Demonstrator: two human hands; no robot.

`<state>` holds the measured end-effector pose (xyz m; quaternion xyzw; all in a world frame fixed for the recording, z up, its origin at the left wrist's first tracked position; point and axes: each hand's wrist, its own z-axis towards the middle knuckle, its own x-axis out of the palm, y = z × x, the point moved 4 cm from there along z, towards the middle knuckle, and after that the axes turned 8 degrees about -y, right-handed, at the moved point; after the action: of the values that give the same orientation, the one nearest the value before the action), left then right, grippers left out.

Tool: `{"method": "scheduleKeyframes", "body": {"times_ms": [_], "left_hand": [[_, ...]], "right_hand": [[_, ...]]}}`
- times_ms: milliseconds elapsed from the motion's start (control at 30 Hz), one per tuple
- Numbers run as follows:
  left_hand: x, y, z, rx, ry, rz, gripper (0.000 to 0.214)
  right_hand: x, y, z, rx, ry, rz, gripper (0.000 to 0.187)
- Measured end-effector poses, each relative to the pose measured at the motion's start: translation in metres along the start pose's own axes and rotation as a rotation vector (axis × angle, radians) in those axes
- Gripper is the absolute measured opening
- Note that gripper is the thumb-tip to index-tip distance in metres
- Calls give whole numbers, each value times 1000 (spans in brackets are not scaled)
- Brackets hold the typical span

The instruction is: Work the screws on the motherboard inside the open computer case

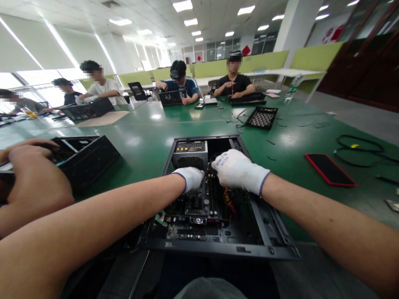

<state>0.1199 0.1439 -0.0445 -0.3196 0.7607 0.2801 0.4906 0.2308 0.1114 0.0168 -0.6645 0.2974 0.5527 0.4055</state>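
In front of me an open black computer case point(264, 232) lies on its side. A grey power supply point(190, 159) with a label sits in its far left corner, and a motherboard point(195, 203) lies below it. My left hand point(190, 177), in a white glove, reaches down beside the power supply at the motherboard's upper edge. Its fingers are curled together, and what they pinch is hidden. My right hand point(235, 169), also gloved, is closed just right of it above the case. I cannot make out what it holds. Red and yellow wires point(229, 201) run beneath it.
A red-edged black phone point(330, 169) and black cables point(358, 145) lie on the green table point(140, 143) at the right. A co-worker's arm point(40, 178) rests over another black case point(93, 160) at the left. Several people work across the table near a black tray point(262, 118).
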Motion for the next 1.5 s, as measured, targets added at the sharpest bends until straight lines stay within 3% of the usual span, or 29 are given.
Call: {"method": "scheduleKeyframes", "body": {"times_ms": [433,1500], "left_hand": [[-2,1,5,-58,33,37,38],[0,2,10,-4,32,24,35]], "right_hand": [[-7,0,-4,-33,-8,-6,24],[-7,-1,-4,-15,1,9,23]]}}
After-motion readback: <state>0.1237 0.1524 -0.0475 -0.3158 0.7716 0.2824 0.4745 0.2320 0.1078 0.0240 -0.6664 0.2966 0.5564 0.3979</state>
